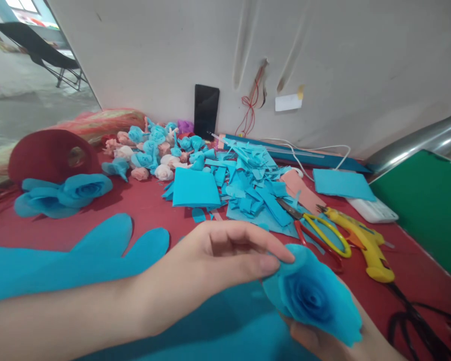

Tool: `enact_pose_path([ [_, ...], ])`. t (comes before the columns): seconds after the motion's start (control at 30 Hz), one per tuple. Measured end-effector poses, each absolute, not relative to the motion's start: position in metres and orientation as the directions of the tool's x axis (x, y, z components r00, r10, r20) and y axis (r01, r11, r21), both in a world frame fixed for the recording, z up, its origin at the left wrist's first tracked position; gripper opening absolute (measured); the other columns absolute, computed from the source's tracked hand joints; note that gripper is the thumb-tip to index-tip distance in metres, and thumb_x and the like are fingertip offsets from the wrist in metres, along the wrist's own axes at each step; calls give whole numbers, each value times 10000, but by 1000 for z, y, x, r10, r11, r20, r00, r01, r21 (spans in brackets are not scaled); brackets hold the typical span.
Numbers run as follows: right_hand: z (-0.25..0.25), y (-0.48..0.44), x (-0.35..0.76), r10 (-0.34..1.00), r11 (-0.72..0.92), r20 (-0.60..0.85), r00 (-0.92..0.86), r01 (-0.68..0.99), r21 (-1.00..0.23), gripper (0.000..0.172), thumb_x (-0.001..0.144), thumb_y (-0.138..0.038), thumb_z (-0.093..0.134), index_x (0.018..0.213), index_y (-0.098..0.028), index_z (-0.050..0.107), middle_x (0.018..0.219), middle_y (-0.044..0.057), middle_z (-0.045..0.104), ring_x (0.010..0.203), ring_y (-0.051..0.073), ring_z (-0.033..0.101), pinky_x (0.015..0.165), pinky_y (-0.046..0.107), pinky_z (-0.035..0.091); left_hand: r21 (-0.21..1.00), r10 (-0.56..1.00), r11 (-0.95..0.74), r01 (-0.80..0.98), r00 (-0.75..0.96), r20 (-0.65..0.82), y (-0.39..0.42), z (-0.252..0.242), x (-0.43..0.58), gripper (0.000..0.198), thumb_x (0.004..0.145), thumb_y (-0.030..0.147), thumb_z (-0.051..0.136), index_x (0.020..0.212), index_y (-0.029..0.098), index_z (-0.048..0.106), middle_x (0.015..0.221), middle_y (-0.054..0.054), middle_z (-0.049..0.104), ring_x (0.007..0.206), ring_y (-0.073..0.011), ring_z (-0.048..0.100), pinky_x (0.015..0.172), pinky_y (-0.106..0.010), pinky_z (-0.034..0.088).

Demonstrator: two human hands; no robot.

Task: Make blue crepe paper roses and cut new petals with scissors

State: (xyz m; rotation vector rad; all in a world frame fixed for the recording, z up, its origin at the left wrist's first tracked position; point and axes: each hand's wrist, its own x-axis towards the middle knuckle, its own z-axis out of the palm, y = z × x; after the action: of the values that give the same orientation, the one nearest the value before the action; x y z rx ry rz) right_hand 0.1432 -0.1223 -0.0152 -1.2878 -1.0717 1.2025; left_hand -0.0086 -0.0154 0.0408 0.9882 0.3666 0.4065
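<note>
My left hand point(214, 265) reaches across from the left and pinches the edge of a blue felt rose point(313, 293) with thumb and fingers. Only part of my right hand point(323, 341) shows, under the rose at the bottom right, cupping it from below. A long strip of blue felt with petal shapes cut in it point(97, 255) lies under my left forearm on the red table point(143, 205).
Yellow-handled scissors point(323, 230) and a yellow glue gun point(364, 243) lie just right of a pile of blue felt scraps point(251, 185). Small blue, pink and white roses point(150, 150) are heaped at the back. A finished large blue rose point(65, 193) and a red felt roll point(50, 155) sit left. A black phone point(206, 110) leans on the wall.
</note>
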Motion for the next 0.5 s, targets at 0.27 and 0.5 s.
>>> enact_pose_path([
  [0.27,10,-118,142,960,-263,-267,79,-59,-963,465,556,-177,722,972,-355,610,821,-87,665,715,126,625,590,168,500,915,516,381,-132,851,-92,-13,38,-11,114,817,187,550,820,227,656,828,31,580,796,-77,481,696,-148,387],
  [0.5,28,-109,143,965,-238,-260,-32,311,-920,290,576,-304,661,866,-308,651,672,-26,613,588,153,567,506,200,474,945,556,307,-109,827,-85,-17,38,-9,22,779,199,598,799,192,605,813,30,551,766,-77,490,676,-163,417],
])
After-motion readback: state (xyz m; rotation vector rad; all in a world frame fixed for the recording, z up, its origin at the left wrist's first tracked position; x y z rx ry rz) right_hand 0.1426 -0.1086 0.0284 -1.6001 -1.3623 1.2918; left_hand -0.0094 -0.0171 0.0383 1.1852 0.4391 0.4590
